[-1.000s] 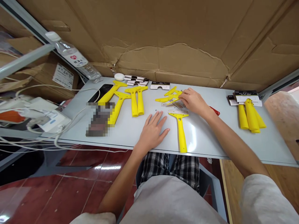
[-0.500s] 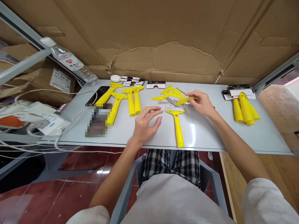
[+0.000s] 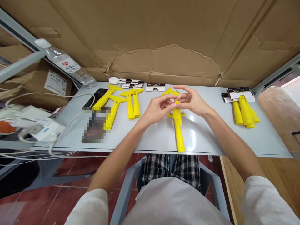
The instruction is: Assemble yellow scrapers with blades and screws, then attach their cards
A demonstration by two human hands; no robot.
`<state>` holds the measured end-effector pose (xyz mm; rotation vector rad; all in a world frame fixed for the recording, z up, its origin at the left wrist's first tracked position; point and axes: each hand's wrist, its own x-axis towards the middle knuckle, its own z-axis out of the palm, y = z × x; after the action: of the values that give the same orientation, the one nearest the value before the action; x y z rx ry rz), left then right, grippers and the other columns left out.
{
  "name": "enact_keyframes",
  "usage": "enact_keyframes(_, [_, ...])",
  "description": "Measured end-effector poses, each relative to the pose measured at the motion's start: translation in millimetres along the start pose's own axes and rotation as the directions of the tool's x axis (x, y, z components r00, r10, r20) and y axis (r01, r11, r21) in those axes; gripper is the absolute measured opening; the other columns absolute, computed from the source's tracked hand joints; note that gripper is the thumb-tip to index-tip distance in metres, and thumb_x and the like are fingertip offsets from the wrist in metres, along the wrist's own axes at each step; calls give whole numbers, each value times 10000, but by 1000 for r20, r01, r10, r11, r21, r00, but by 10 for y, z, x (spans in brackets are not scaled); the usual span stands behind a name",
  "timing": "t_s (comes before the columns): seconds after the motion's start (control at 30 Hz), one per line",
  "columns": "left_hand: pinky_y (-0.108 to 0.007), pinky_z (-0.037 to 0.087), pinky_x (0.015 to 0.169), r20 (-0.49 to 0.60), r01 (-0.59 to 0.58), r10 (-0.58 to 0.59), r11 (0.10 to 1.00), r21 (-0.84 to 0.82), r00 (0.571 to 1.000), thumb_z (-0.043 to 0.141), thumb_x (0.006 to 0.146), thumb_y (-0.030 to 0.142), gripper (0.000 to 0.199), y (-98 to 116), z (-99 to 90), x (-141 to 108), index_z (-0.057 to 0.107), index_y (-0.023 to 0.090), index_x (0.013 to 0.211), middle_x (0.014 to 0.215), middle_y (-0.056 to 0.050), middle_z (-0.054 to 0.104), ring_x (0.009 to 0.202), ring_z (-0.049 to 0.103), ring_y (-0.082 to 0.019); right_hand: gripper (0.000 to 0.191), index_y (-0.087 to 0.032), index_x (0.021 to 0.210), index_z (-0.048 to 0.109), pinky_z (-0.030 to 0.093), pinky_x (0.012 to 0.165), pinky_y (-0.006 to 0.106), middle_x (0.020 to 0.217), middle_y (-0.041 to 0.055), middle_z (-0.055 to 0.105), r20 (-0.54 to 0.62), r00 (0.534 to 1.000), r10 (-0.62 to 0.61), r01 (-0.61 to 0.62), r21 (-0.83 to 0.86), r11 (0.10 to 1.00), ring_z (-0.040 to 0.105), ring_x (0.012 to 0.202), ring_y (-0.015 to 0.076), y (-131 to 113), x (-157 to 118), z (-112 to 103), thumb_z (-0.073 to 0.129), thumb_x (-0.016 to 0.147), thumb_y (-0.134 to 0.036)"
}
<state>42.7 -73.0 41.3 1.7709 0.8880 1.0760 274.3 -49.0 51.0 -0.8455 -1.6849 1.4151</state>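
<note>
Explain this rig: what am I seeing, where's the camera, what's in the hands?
No machine here. The picture comes from one camera worn on a person's head, looking down at their own bare hands. The left hand and right hand meet above a yellow-handled scraper on a pale table. A small yellow plastic piece sits at their fingertips; which hand grips it is hard to tell. Other yellow scrapers and a printed card lie nearby.

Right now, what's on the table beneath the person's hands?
A yellow scraper lies under the left hand and right hand, handle showing; whatever lies directly beneath the palms is covered.
</note>
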Motion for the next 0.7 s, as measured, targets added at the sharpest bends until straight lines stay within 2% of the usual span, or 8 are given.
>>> enact_keyframes(0.1, [-245, 542, 569, 54, 84, -78, 990, -111, 995, 859, 940, 510, 533, -61, -27, -28, 779, 197, 1364, 920, -61, 795, 691, 694, -138, 842, -291, 1455, 616, 677, 788, 371, 975, -11, 738, 3, 999, 42, -42, 51, 998, 748, 812, 177, 15, 19, 44, 1015, 725, -422])
enact_keyframes(0.23, [-305, 639, 741, 114, 75, -55, 982, -175, 992, 931, 863, 421, 587, -136, -29, -53, 772, 227, 1394, 1039, -68, 801, 823, 745, -170, 794, -277, 1379, 647, 671, 790, 348, 927, -21, 708, -52, 998, 22, -22, 2, 1000, 751, 855, 185, 2, 45, 99, 1028, 693, -399])
enact_keyframes(0.3, [-330, 651, 776, 71, 78, -65, 977, -196, 995, 926, 857, 398, 566, -169, -3, -53, 774, 236, 1377, 1046, -62, 799, 827, 754, -176, 713, -273, 1337, 675, 667, 800, 352, 946, -8, 717, -68, 998, -7, 3, -50, 999, 750, 865, 186, -14, 49, 102, 1005, 728, -439])
enact_keyframes(0.37, [-342, 653, 777, -27, 104, -112, 971, -215, 993, 912, 860, 383, 502, -203, 22, -51, 788, 235, 1323, 987, -43, 790, 777, 745, -167, 614, -263, 1287, 710, 662, 817, 361, 995, 20, 744, -59, 997, -40, 32, -124, 992, 753, 893, 194, -12, 29, 79, 968, 778, -487])
enact_keyframes(0.47, [-352, 659, 779, -169, 161, -213, 948, -275, 962, 922, 831, 386, 441, -264, 32, -55, 805, 215, 1220, 891, -16, 768, 710, 737, -155, 482, -242, 1197, 772, 654, 823, 374, 1038, 50, 785, -18, 997, -76, 67, -286, 956, 753, 916, 209, 59, -51, 12, 933, 813, -485])
enact_keyframes(0.57, [-373, 673, 797, -187, 217, -291, 917, -336, 938, 942, 793, 442, 452, -324, 18, -82, 806, 187, 1140, 910, -41, 793, 724, 767, -173, 351, -227, 1157, 826, 645, 787, 390, 977, 50, 805, -10, 997, -73, 62, -424, 904, 740, 823, 207, 174, -159, -52, 864, 872, -429])
enact_keyframes(0.7, [-393, 685, 816, -161, 251, -290, 941, -226, 943, 966, 766, 463, 482, -376, -38, -145, 828, 172, 1125, 952, -84, 831, 788, 794, -214, 265, -228, 1156, 870, 637, 816, 400, 1077, 79, 845, -21, 991, -133, 100, -544, 833, 744, 815, 212, 245, -272, -91, 798, 923, -334])
